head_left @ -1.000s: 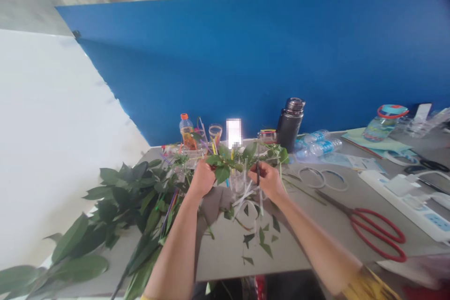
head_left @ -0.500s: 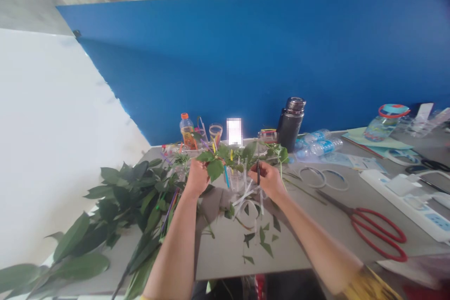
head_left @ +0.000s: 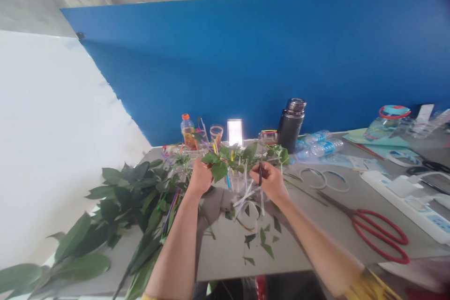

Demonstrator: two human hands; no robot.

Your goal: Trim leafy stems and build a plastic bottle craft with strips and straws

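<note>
A heap of big green leaves [head_left: 119, 197] covers the left end of the desk [head_left: 225, 255], spilling over its near-left corner. Just right of the heap, the left hand [head_left: 200, 177] has its fingers [head_left: 207, 168] pinched shut on the left end of a leafy sprig [head_left: 225, 161]. The sprig is held up off the desk and runs rightwards across the gap between the two hands. Behind the left hand, along the far edge, stand an orange-capped drink bottle [head_left: 187, 132] and a glass with coloured sticks [head_left: 215, 134].

Below the sprig and between the hands sits a clear glass [head_left: 239, 181]. White paper strips [head_left: 250, 193] fan out from it, and cut leaf scraps [head_left: 259, 236] lie scattered towards the near edge.

The right hand [head_left: 271, 181] reaches the sprig's right part. Its fingers [head_left: 264, 171] are curled closed around a thin dark tool [head_left: 260, 174] held upright, but the view is too small to tell what kind of tool it is. It stands just beside the sprig's stem, and contact cannot be made out.

Further right, a dark flask [head_left: 291, 124] stands at the far edge with plastic water bottles [head_left: 318, 145] lying beside it. Two thin rings [head_left: 322, 178] lie flat on the desk. Red-handled scissors [head_left: 374, 234] lie well apart from the right hand, and a white power strip [head_left: 409, 199] lies towards the right end.
</note>
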